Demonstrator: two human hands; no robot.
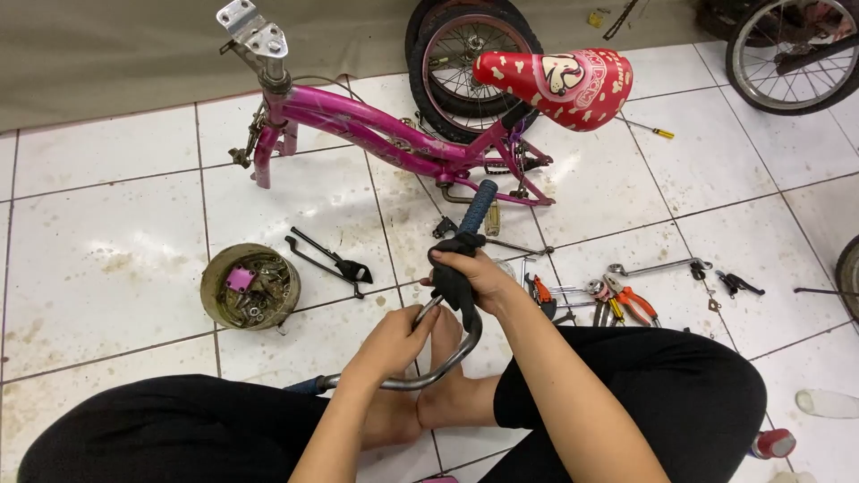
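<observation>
I sit cross-legged on a tiled floor with a curved grey metal handlebar (452, 358) over my bare feet. My right hand (470, 273) grips the bar just below its blue grip (477, 207), around a black brake lever clamp (455, 277). My left hand (394, 340) pinches the bar lower down, near its bend. The bar's other end with a dark blue grip (309, 386) lies by my left knee. In front stands a small pink bicycle frame (376, 134) with a red and white saddle (559, 85) and no handlebar fitted.
A round tin (210, 295) of nuts and bolts sits at the left, a black kickstand (327, 259) beside it. Pliers and wrenches (617, 295) lie at the right, a screwdriver (649, 130) farther back. Wheels (465, 54) and another wheel (787, 54) stand behind.
</observation>
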